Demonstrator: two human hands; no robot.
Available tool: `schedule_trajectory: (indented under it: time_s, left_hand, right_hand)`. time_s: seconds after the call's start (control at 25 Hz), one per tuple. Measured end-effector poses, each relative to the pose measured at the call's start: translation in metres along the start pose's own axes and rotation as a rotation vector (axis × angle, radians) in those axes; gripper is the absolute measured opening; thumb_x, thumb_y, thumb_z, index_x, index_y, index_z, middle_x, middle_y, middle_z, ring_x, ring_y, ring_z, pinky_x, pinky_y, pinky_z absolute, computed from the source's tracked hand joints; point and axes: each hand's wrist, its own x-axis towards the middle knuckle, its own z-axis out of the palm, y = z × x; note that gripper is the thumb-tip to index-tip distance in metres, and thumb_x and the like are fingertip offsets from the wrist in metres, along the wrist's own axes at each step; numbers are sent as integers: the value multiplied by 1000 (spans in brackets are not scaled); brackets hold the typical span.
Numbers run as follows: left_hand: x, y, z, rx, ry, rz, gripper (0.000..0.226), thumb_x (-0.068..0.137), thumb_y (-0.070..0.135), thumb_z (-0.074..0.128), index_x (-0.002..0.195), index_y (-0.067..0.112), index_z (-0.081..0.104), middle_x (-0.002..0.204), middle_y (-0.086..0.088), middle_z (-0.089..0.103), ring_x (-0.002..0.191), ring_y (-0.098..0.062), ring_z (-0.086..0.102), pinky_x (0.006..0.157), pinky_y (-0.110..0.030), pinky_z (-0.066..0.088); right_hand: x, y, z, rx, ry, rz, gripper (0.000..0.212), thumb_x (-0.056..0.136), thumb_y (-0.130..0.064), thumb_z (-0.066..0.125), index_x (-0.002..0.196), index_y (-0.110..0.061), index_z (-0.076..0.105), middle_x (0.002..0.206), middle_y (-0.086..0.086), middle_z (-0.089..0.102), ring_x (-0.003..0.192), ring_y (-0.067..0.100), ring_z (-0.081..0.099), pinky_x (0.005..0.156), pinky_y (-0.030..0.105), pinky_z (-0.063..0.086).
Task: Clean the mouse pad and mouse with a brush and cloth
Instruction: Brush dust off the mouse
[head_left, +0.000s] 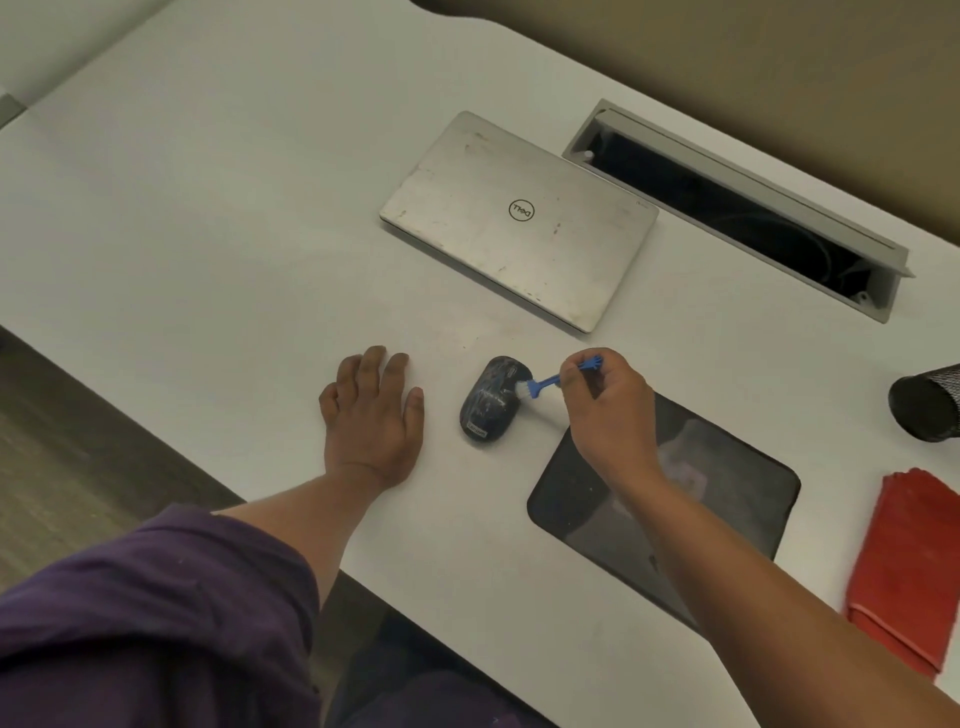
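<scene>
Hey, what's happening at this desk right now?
A person is cleaning a computer mouse. Their right hand holds a small blue brush with its white bristles against the mouse, which sits on the white desk beside the mouse pad. The left hand rests flat on the desk, holding nothing. A red cloth lies untouched at the right, and a closed laptop sits further back.

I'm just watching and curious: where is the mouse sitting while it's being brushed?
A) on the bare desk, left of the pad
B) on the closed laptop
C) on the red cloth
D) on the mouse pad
A: the mouse lies on the white desk, beside the mouse pad, with the brush bristles on it.
</scene>
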Motion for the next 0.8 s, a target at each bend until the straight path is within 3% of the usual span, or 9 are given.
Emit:
schedule_trajectory:
  time_s: [0.08, 0.2, 0.32, 0.4, 0.48, 0.6, 0.8]
  left_hand:
    - [0, -1, 1, 0, -3, -2, 51, 99, 47, 28, 146, 27, 33, 156, -1, 27, 144, -29, 18, 111, -49, 22]
    - [0, -1, 0, 2, 1, -4, 51, 99, 47, 29, 146, 27, 33, 156, -1, 28, 144, -30, 18, 112, -50, 22]
    - [-1, 0, 0, 1, 3, -2, 52, 99, 46, 29, 146, 26, 33, 155, -2, 28, 144, -30, 19, 111, -50, 21]
    - [-1, 0, 0, 6, 1, -2, 52, 99, 47, 29, 146, 27, 33, 155, -2, 28, 144, -30, 18, 111, -50, 21]
    - [0, 0, 0, 4, 2, -4, 52, 99, 46, 29, 147, 27, 33, 156, -2, 28, 144, -30, 18, 111, -50, 21]
    - [-1, 0, 1, 3, 0, -5, 52, 99, 46, 29, 147, 27, 33, 156, -1, 27, 145, -30, 18, 112, -49, 21]
    - [0, -2, 2, 7, 5, 0, 52, 99, 47, 29, 147, 26, 32, 156, -1, 26, 145, -29, 18, 111, -48, 20]
  right_hand:
    - [5, -1, -4, -19, 59, -25, 10, 95, -37, 57, 85, -37, 60, 74, -18, 65, 61, 3, 55, 54, 13, 41]
    - [9, 1, -2, 130, -34, 17, 9, 95, -34, 62, 87, -36, 64, 80, -10, 72, 70, 8, 65, 62, 15, 49]
    - [17, 4, -1, 32, 12, 64, 12, 97, -31, 60, 86, -37, 61, 82, -8, 73, 78, 11, 69, 66, 21, 52]
    - [22, 4, -5, 62, 60, 55, 10, 98, -32, 59, 89, -36, 61, 83, -10, 73, 78, 8, 69, 65, 19, 51]
    - [26, 4, -4, 135, -8, 72, 8, 98, -33, 60, 91, -34, 62, 82, -11, 74, 75, 5, 70, 64, 14, 51]
    - [31, 2, -2, 7, 2, 36, 11, 98, -34, 58, 87, -36, 60, 80, -11, 71, 74, 3, 66, 63, 17, 48]
    - [36, 2, 0, 35, -40, 6, 10, 97, -35, 58, 88, -36, 61, 83, -6, 72, 79, 14, 69, 70, 27, 55]
